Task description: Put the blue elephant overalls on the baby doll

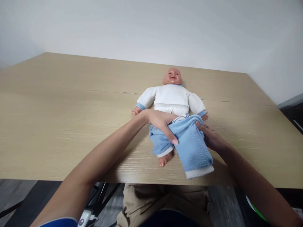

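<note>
A baby doll [172,94] lies on its back on the wooden table [71,126], head away from me. It wears a white top and light blue fleece trousers [189,142]. My left hand [161,121] rests across the doll's waist, fingers curled over the top of the trousers and gripping them. My right hand [209,135] holds the trousers at the doll's hip on the right side, fingers mostly hidden behind the fabric. One bare foot [164,160] pokes out of the left trouser leg. The right trouser leg hangs to the table's near edge with no foot showing.
The table runs wide to the left and right of the doll, against a white wall. My lap in tan trousers [151,201] shows below the near edge, with dark chair legs [104,195] at lower left.
</note>
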The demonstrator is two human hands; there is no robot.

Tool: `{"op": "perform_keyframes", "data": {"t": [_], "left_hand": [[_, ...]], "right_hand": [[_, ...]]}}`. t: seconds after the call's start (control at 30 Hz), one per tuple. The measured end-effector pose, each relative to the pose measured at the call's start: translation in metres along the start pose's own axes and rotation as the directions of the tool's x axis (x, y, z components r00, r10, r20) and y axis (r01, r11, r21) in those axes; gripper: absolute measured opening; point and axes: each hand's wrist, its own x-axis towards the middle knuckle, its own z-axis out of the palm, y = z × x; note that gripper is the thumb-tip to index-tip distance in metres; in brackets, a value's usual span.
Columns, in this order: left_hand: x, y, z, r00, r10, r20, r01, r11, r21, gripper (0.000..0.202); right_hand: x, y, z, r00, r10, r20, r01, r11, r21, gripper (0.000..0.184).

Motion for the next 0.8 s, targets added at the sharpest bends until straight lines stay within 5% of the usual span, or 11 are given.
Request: {"op": "perform_keyframes", "data": {"t": [0.2,0.37,0.43,0.53,0.63,0.8], "left_hand": [[-0.008,-0.005,-0.002,0.995,0.039,-0.089,-0.041,0.999,-0.022,0.045],[-0.011,-0.003,-0.002,0.998,0.016,-0.060,-0.022,0.996,-0.086,0.046],[-0.009,0.000,0.000,1.000,0.014,-0.007,-0.015,0.993,-0.116,0.053],[-0.005,0.003,0.004,0.997,-0.017,0.070,0.026,0.991,-0.130,0.054],[-0.003,0.000,0.007,1.000,-0.010,0.006,0.011,0.991,-0.131,0.052],[-0.006,-0.012,0.003,0.992,0.040,-0.120,-0.054,0.992,-0.111,0.050]], "right_hand": [[-0.003,-0.005,-0.006,0.987,0.004,0.158,0.025,0.984,-0.179,0.057],[-0.009,-0.012,-0.016,0.846,0.136,0.516,0.039,0.948,-0.316,0.060],[-0.011,-0.011,-0.016,0.872,0.099,0.479,0.039,0.962,-0.269,0.054],[-0.011,-0.004,-0.011,0.966,-0.007,0.259,0.043,0.990,-0.137,0.053],[-0.007,0.004,-0.003,0.995,-0.004,0.105,0.008,0.999,-0.037,0.056],[-0.005,0.007,0.001,0.989,0.026,0.143,-0.015,0.997,-0.075,0.053]]}}
